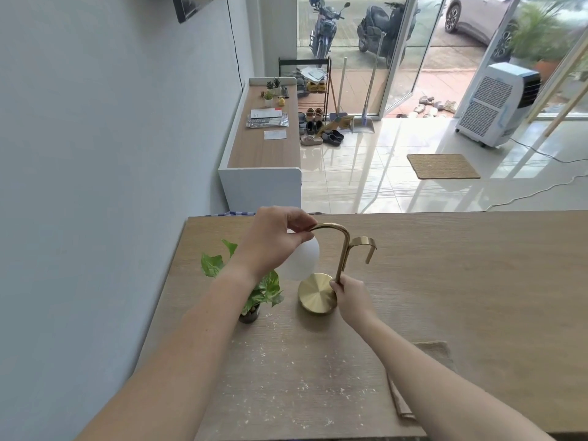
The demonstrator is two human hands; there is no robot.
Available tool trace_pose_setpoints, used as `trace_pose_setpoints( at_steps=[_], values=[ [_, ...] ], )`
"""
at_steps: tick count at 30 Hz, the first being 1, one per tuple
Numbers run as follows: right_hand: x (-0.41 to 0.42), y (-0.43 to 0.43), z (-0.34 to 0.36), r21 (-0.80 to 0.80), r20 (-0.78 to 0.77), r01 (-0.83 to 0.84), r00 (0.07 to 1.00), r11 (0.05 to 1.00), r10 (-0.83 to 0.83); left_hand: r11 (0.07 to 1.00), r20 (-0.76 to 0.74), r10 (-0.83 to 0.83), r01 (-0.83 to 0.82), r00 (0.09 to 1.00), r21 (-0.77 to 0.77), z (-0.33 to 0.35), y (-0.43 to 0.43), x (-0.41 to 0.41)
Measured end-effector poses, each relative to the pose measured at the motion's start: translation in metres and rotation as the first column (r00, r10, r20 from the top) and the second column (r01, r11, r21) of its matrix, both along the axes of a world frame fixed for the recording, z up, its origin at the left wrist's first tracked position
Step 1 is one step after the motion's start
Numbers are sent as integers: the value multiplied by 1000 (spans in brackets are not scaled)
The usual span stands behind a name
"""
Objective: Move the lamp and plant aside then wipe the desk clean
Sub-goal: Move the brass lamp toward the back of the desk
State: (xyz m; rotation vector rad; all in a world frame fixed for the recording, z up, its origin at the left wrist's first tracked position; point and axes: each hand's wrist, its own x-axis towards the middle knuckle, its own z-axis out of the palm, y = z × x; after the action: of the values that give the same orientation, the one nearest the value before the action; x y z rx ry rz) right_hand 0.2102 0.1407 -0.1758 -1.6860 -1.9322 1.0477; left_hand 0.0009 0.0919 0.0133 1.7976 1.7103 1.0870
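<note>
left hand [270, 241], right hand [350, 296] on brass lamp [316, 292] beside plant [268, 289]

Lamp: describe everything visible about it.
The lamp is brass-coloured metal: a round disc base, a thin stem arching over, a hooked side bracket, and a white globe partly hidden. The left hand pinches the arch's end; the right hand grips the stem by the base. It is right of the plant.

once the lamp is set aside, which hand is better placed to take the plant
Left. The plant stands under the left forearm, left of the lamp and close to the left hand. The right hand grips the lamp stem on the other side and would likely have to cross over.
</note>
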Motion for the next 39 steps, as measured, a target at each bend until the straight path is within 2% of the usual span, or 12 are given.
trace_pose_setpoints(
  at_steps=[12, 23, 39],
  values=[
    [-28, 77, 16, 36, 43, -6, 999, 999, 4, 999, -30, 10, -9, 1000, 41, 19, 74, -25],
    [-54, 158, 8, 38, 12, -14, 1000, 999, 14, 999, -18, 17, -16, 1000, 31, 12, 152, -54],
    [-62, 202, -8, 13, 32, 0, 999, 1000, -1, 1000, -38, 3, -2, 999, 22, -7, 205, -64]
  ],
)
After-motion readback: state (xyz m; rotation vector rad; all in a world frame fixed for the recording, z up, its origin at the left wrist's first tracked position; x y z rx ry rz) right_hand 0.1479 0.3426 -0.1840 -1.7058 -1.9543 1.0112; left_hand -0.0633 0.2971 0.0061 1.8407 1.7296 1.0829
